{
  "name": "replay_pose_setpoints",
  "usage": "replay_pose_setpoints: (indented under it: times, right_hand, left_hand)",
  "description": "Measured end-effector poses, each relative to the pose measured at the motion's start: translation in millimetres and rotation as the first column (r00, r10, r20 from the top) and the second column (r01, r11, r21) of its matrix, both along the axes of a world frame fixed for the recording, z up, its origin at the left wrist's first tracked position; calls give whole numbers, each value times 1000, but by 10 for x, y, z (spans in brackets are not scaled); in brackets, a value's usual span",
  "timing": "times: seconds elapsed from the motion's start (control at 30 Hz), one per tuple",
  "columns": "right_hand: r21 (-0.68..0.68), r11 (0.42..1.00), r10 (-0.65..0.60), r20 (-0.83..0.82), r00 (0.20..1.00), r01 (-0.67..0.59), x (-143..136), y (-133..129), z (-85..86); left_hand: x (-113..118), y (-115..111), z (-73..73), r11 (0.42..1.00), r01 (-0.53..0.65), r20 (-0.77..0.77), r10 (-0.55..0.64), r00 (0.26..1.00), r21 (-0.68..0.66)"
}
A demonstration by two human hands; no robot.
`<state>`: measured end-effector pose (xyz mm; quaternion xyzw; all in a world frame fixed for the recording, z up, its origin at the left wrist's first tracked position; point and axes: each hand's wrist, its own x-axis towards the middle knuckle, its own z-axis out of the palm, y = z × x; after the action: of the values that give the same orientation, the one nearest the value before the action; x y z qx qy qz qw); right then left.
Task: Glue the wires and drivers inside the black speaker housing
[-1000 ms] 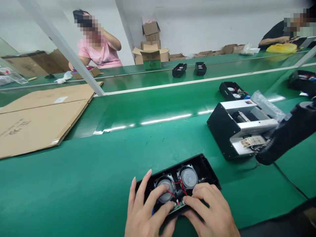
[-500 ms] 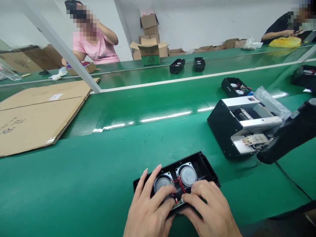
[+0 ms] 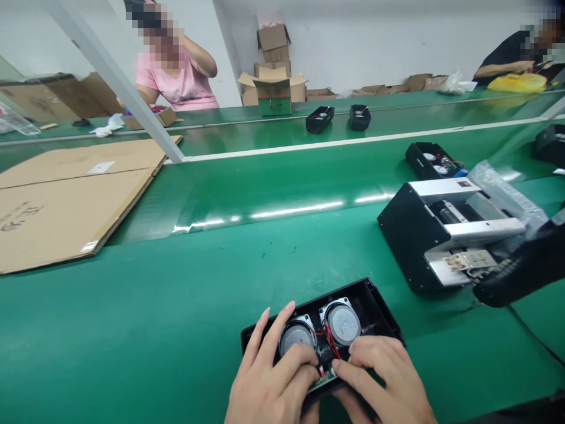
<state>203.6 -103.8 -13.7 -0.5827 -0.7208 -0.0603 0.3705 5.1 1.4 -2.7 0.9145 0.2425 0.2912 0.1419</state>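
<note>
A black speaker housing [image 3: 369,297] lies open side up and slanted at the front of the green bench. Two round grey speakers [image 3: 343,324] sit inside, with thin red wires [image 3: 330,340] between them. At its near edge shows part of a green circuit board [image 3: 324,381]. My left hand [image 3: 276,371] grips the housing, two fingers stretched over the left speaker and others bent down by a small white-and-red connector [image 3: 322,371]. My right hand [image 3: 382,377] is closed on the near right side, its fingertips at the wires and board. What the fingertips pinch is partly hidden.
A black-and-silver machine [image 3: 441,229] stands to the right, beside a dark arm-like object [image 3: 516,271]. More housings [image 3: 435,162] lie beyond. Flat cardboard [image 3: 79,206] covers the left, near a white post [image 3: 119,82]. Across the bench sits a person in pink [image 3: 183,85].
The view has shifted slightly, so the housing and both hands appear a little lower and further right. My fingers stay at the wires and board with little visible change.
</note>
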Motion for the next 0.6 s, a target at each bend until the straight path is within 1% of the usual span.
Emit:
replay_pose_setpoints:
  times: [0.07, 0.13, 0.2, 0.23, 0.27, 0.33, 0.4, 0.47, 0.5, 0.53, 0.6]
  right_hand:
    - [-12, 1000, -5, 5, 1000, 5, 6, 10, 15]
    - [-22, 1000, -9, -16, 1000, 9, 8, 67, 91]
    - [-65, 998, 0, -62, 998, -4, 17, 166, 217]
    - [-105, 994, 9, -88, 996, -19, 26, 225, 288]
    - [-155, 987, 20, -114, 993, -38, 37, 289, 357]
    - [-256, 963, 36, -171, 985, -80, 69, 425, 481]
    - [-337, 936, 30, -214, 976, -103, 104, 575, 580]
    - [-397, 912, 13, -228, 974, -105, 130, 738, 669]
    - [-421, 902, 3, -222, 975, -99, 138, 822, 714]
    - [-444, 891, -2, -209, 978, -93, 140, 905, 761]
    - [-510, 856, 6, -163, 987, -90, 131, 1056, 855]
  left_hand:
    - [8, 26, -9, 1000, -1, 5, 1, 1000, -14]
    - [9, 92, 37, 999, 1, 29, 0, 1000, -37]
    - [8, 212, 154, 989, 27, -24, -31, 999, -145]
    - [10, 293, 234, 970, 39, -84, -61, 995, -241]
    - [14, 386, 321, 935, 37, -149, -95, 984, -352]
    - [30, 599, 487, 832, -1, -241, -160, 957, -555]
    - [52, 825, 607, 723, -22, -238, -199, 951, -691]
    - [69, 1032, 665, 642, -20, -203, -212, 956, -766]
    - [75, 1119, 674, 618, -17, -185, -209, 960, -786]
    - [80, 1190, 671, 606, -17, -171, -196, 966, -795]
    - [85, 1284, 646, 612, -24, -153, -160, 975, -790]
